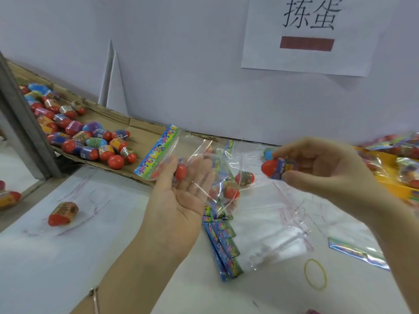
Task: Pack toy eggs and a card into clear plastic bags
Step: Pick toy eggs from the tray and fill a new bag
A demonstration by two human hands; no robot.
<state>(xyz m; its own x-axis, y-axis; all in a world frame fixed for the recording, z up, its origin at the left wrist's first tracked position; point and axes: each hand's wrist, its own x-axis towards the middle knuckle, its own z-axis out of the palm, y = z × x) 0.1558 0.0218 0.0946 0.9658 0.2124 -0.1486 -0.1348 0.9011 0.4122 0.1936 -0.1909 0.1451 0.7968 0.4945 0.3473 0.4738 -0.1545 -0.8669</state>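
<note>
Step in hand: you are filling one bag, partway through. One egg is in and another is on its way, so I judge the bag not yet complete.
Left hand: your left hand (181, 200) lies palm up over the middle of the worktop (68, 268). Its thumb pins the clear bag (199, 155) against the fingers.
Right hand: your right hand (328, 168) pinches a red-and-blue egg (275, 168) between thumb and fingertips, just beside the bag but apart from it.
Bag contents: a red egg in the bag (181, 172) rests above your fingers. A printed card (158, 152) runs along the bag's far-left side; whether it sits inside the film I cannot tell.
Next move: the bag's mouth looks slack and half collapsed. You probably need to spread it with your left fingers, then lead in with the egg's narrow end.
Egg surface: hard, smooth, glossy plastic with a rounded cone shape and a printed wrap round the wide half. It will likely roll if dropped.
Bag film: thin, crinkled and glare-prone, so the edges are hard to see.
Supply: a pile of eggs (90, 137) lies on a cardboard flap (140, 132) at the far-left edge.
Stock: a stack of cards (222, 248) and flat spare bags (272, 223) lie towards the near edge.
Stray: a yellow rubber band (315, 276) lies near the right edge.
</note>
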